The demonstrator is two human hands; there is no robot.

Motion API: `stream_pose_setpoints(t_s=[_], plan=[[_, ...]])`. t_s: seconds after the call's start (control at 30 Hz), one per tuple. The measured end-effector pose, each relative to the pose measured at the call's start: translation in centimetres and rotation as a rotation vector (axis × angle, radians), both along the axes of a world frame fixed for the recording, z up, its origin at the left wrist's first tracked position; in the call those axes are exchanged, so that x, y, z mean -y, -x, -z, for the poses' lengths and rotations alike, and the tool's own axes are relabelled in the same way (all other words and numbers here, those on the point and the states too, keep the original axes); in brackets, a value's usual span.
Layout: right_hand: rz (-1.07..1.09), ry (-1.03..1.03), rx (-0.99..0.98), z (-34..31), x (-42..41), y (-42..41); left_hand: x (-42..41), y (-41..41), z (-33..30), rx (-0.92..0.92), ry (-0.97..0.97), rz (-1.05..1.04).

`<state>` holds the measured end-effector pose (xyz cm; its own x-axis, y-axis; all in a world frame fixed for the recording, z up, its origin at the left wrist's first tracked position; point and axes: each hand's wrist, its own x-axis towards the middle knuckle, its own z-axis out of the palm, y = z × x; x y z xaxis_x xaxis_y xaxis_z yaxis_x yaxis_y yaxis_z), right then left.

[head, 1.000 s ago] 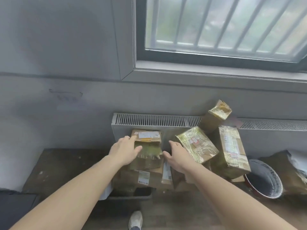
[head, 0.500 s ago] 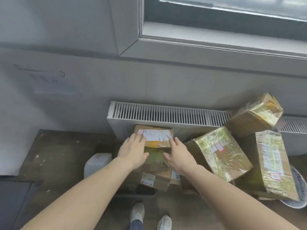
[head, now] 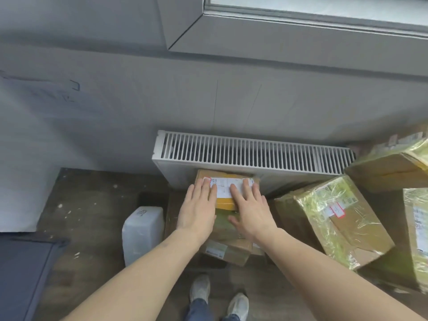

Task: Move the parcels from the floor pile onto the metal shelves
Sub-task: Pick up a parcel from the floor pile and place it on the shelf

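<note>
A small cardboard parcel (head: 225,181) with a white label and yellow tape tops a stack of boxes against the radiator. My left hand (head: 198,210) lies flat on its left side, fingers straight. My right hand (head: 251,209) lies flat on its right side, fingers spread over the label. Below them another brown box (head: 228,250) shows under my wrists. To the right, a large film-wrapped parcel (head: 335,218) leans on the pile, with a second parcel (head: 389,165) behind it and a third (head: 416,235) at the right edge. No metal shelves are in view.
A white radiator (head: 252,151) runs along the grey wall under a window sill (head: 301,31). A translucent plastic canister (head: 142,230) stands left of the stack. A dark flat object (head: 23,274) lies at the lower left. My shoes (head: 217,297) stand on the dark floor.
The view has tilted down and closer to the pile. Both hands have slid forward onto the top parcel's label and lie flatter on it.
</note>
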<state>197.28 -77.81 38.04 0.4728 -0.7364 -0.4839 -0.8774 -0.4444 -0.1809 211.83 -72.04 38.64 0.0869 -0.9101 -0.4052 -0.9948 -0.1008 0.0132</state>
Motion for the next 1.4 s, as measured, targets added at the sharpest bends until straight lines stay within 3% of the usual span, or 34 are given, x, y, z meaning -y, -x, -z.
stream_pose_setpoints(t_s=[0.1,0.47,0.77,0.97,1.13,1.2,1.33,1.4], plan=[[-0.009,0.013,-0.004,0.6,0.0,0.1,0.4,0.2,0.4,-0.034,0.023,0.119],[0.023,0.089,0.075,1.7,0.0,0.5,0.6,0.2,0.6,-0.207,0.045,0.045],[-0.300,0.249,0.123,-1.9,2.2,3.8,2.1,-3.4,-1.8,-0.313,0.184,0.022],[-0.509,0.345,0.315,-7.8,4.2,5.6,6.4,-5.7,-8.9,-0.577,0.083,-0.292],[-0.714,0.457,0.373,-16.5,6.2,6.3,8.6,-6.7,-18.2,-1.072,-0.353,-0.416],[-0.785,0.528,0.353,-19.8,7.0,6.7,8.6,-6.9,-21.5,-1.156,-0.437,-0.378],[-0.720,0.696,0.380,-25.1,8.1,6.9,7.9,-6.2,-26.7,-1.115,-0.203,-0.433],[-0.457,0.806,0.443,-27.3,7.8,6.3,7.2,-5.5,-28.8,-1.095,-0.038,-0.480]])
